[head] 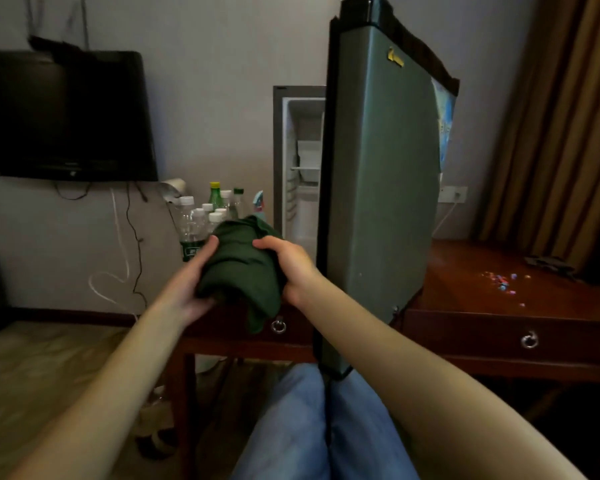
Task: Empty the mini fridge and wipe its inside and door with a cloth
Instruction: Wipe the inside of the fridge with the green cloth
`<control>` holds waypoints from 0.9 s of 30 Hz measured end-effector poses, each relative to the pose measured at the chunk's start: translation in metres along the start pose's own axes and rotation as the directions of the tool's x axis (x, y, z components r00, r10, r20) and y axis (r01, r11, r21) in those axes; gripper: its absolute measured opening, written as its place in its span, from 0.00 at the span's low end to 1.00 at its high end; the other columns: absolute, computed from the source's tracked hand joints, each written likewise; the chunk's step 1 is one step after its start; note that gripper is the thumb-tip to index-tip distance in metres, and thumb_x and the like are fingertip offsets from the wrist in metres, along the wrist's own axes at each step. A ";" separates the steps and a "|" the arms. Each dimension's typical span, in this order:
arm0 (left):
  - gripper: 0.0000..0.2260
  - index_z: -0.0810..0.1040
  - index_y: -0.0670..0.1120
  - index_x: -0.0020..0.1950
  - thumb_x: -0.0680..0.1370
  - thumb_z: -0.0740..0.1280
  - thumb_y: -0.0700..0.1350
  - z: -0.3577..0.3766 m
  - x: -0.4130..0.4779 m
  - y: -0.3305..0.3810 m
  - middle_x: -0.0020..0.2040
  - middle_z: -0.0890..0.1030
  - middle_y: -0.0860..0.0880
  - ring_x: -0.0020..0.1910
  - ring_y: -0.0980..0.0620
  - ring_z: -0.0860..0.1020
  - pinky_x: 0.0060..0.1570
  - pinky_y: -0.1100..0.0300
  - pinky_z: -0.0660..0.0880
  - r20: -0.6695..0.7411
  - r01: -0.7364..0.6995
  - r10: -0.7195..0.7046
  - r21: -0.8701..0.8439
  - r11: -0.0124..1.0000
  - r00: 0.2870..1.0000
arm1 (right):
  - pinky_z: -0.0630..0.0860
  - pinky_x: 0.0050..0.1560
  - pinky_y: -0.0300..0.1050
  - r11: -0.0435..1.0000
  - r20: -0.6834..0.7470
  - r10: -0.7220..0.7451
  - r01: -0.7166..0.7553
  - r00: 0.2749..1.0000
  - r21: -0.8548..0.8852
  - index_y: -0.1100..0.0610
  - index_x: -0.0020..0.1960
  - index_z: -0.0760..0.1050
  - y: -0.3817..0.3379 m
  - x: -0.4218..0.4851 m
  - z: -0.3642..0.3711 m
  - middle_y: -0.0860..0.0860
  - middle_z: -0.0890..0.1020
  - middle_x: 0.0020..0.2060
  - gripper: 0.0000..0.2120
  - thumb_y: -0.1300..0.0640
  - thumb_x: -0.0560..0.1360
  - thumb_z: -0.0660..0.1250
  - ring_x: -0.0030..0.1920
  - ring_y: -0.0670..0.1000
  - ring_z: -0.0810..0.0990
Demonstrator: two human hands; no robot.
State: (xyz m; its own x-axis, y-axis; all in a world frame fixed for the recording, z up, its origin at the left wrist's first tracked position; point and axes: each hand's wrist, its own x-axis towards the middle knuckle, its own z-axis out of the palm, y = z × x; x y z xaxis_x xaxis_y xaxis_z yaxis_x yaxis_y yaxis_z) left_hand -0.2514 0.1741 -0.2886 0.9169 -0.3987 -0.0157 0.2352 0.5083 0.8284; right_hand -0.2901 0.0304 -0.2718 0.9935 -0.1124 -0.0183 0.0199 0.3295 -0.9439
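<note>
The dark green cloth (243,268) is bunched between both hands; the left hand (191,285) grips one side, the right hand (288,268) the other. The mini fridge (300,161) stands open; bottles (205,216) cluster just beside it.

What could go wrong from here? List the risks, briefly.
1. The bottles stand packed together on the desk, right behind the cloth held by the left hand and right hand. A careless swing could topple them.
2. The fridge door juts out past the desk edge, above the knees. Pressing hard while wiping it may strain the hinge or shift the fridge.
</note>
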 end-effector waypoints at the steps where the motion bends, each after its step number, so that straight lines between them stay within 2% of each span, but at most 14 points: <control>1: 0.23 0.76 0.44 0.63 0.73 0.68 0.56 -0.002 0.006 -0.006 0.55 0.83 0.41 0.51 0.43 0.83 0.50 0.49 0.79 -0.002 0.033 -0.033 0.008 0.999 0.999 | 0.80 0.51 0.53 1.000 -0.038 -0.008 0.007 0.999 -0.016 0.59 0.62 0.76 0.004 0.002 -0.007 0.59 0.83 0.52 0.19 0.60 0.71 0.70 0.52 0.60 0.82; 5: 0.20 0.79 0.42 0.57 0.75 0.66 0.56 0.006 0.011 -0.032 0.53 0.83 0.38 0.49 0.40 0.83 0.54 0.46 0.75 0.068 0.125 -0.129 0.068 0.990 0.989 | 0.81 0.50 0.52 0.990 -0.117 -0.089 0.075 0.989 -0.118 0.55 0.62 0.76 0.010 -0.008 -0.030 0.57 0.83 0.50 0.19 0.62 0.72 0.70 0.50 0.58 0.83; 8: 0.19 0.80 0.42 0.57 0.75 0.66 0.54 0.015 0.010 -0.050 0.55 0.82 0.38 0.52 0.41 0.82 0.55 0.47 0.75 0.142 0.177 -0.191 0.107 0.979 0.971 | 0.80 0.53 0.54 0.981 -0.159 -0.132 0.107 0.978 -0.161 0.54 0.65 0.74 0.015 -0.033 -0.054 0.56 0.83 0.51 0.23 0.61 0.70 0.72 0.51 0.57 0.83; 12: 0.15 0.83 0.42 0.54 0.73 0.67 0.50 0.038 0.006 -0.077 0.56 0.82 0.40 0.53 0.44 0.82 0.54 0.52 0.77 0.258 0.252 -0.305 0.217 0.943 0.917 | 0.78 0.57 0.57 0.981 -0.199 -0.156 0.129 0.968 -0.143 0.54 0.60 0.77 0.013 -0.093 -0.093 0.58 0.84 0.50 0.18 0.64 0.71 0.69 0.51 0.58 0.83; 14: 0.14 0.83 0.43 0.55 0.72 0.68 0.47 0.055 0.002 -0.094 0.56 0.82 0.41 0.53 0.45 0.82 0.56 0.53 0.76 0.324 0.278 -0.357 0.267 0.923 0.876 | 0.78 0.57 0.55 0.983 -0.193 -0.151 0.128 0.970 -0.129 0.56 0.60 0.77 0.004 -0.126 -0.114 0.58 0.84 0.50 0.20 0.65 0.69 0.69 0.51 0.59 0.83; 16: 0.12 0.82 0.44 0.55 0.72 0.68 0.43 0.073 0.003 -0.108 0.55 0.82 0.40 0.53 0.45 0.81 0.57 0.53 0.76 0.380 0.215 -0.334 0.322 0.922 0.862 | 0.77 0.59 0.55 0.992 -0.136 -0.069 0.053 0.988 -0.116 0.52 0.63 0.76 -0.007 -0.152 -0.131 0.58 0.83 0.54 0.28 0.62 0.64 0.75 0.54 0.59 0.82; 18: 0.12 0.80 0.43 0.56 0.73 0.68 0.40 0.088 0.006 -0.115 0.54 0.82 0.39 0.52 0.44 0.81 0.57 0.51 0.76 0.402 0.120 -0.267 0.353 0.928 0.876 | 0.76 0.60 0.55 0.995 -0.094 0.054 -0.062 0.994 -0.084 0.47 0.64 0.75 -0.013 -0.162 -0.141 0.56 0.82 0.57 0.41 0.55 0.52 0.83 0.57 0.58 0.81; 19: 0.14 0.79 0.42 0.57 0.72 0.69 0.40 0.094 0.010 -0.117 0.52 0.82 0.39 0.51 0.43 0.81 0.56 0.51 0.76 0.417 0.071 -0.232 0.367 0.928 0.879 | 0.78 0.58 0.54 0.992 -0.085 0.086 -0.094 0.993 -0.085 0.48 0.63 0.75 -0.013 -0.159 -0.142 0.56 0.82 0.57 0.45 0.53 0.48 0.84 0.57 0.58 0.81; 21: 0.17 0.79 0.41 0.56 0.68 0.69 0.41 0.103 0.021 -0.117 0.49 0.82 0.40 0.49 0.44 0.80 0.54 0.51 0.77 0.470 -0.030 -0.162 0.376 0.926 0.868 | 0.79 0.54 0.53 0.984 -0.106 0.123 -0.135 0.987 -0.113 0.50 0.61 0.75 -0.008 -0.139 -0.140 0.56 0.83 0.54 0.42 0.52 0.49 0.85 0.54 0.57 0.83; 23: 0.16 0.79 0.45 0.54 0.67 0.70 0.42 0.109 0.035 -0.112 0.49 0.82 0.43 0.51 0.46 0.80 0.55 0.51 0.76 0.541 -0.168 -0.087 0.405 0.899 0.837 | 0.78 0.53 0.52 0.982 -0.161 0.120 -0.140 0.980 -0.123 0.51 0.61 0.74 0.001 -0.109 -0.132 0.55 0.85 0.51 0.33 0.55 0.59 0.81 0.51 0.56 0.84; 24: 0.16 0.79 0.47 0.54 0.66 0.71 0.45 0.110 0.045 -0.108 0.51 0.81 0.45 0.54 0.48 0.79 0.58 0.53 0.74 0.569 -0.266 -0.041 0.446 0.854 0.822 | 0.78 0.53 0.51 0.986 -0.183 0.103 -0.124 0.978 -0.110 0.52 0.62 0.74 0.006 -0.091 -0.128 0.55 0.85 0.50 0.30 0.59 0.61 0.78 0.50 0.55 0.84; 26: 0.21 0.76 0.51 0.55 0.65 0.70 0.54 0.105 0.075 -0.099 0.56 0.75 0.50 0.60 0.53 0.71 0.63 0.60 0.68 0.585 -0.458 0.023 0.609 0.648 0.811 | 0.80 0.49 0.50 0.998 -0.239 0.057 -0.065 0.969 -0.025 0.55 0.61 0.75 0.014 -0.057 -0.120 0.56 0.85 0.49 0.26 0.63 0.63 0.74 0.50 0.56 0.84; 27: 0.22 0.75 0.53 0.57 0.65 0.70 0.58 0.101 0.091 -0.092 0.56 0.73 0.52 0.62 0.57 0.68 0.63 0.63 0.66 0.571 -0.479 0.021 0.668 0.569 0.821 | 0.81 0.49 0.50 0.999 -0.264 0.030 -0.025 0.964 0.020 0.57 0.61 0.76 0.015 -0.041 -0.117 0.57 0.85 0.50 0.25 0.64 0.64 0.73 0.51 0.57 0.84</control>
State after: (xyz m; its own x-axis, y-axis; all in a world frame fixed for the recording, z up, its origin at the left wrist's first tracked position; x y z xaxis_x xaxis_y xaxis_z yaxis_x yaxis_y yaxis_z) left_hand -0.2218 0.0142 -0.3096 0.5738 -0.7521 0.3242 -0.5208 -0.0296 0.8532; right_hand -0.3437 -0.0696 -0.3234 0.9287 -0.3462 -0.1326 -0.0031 0.3505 -0.9366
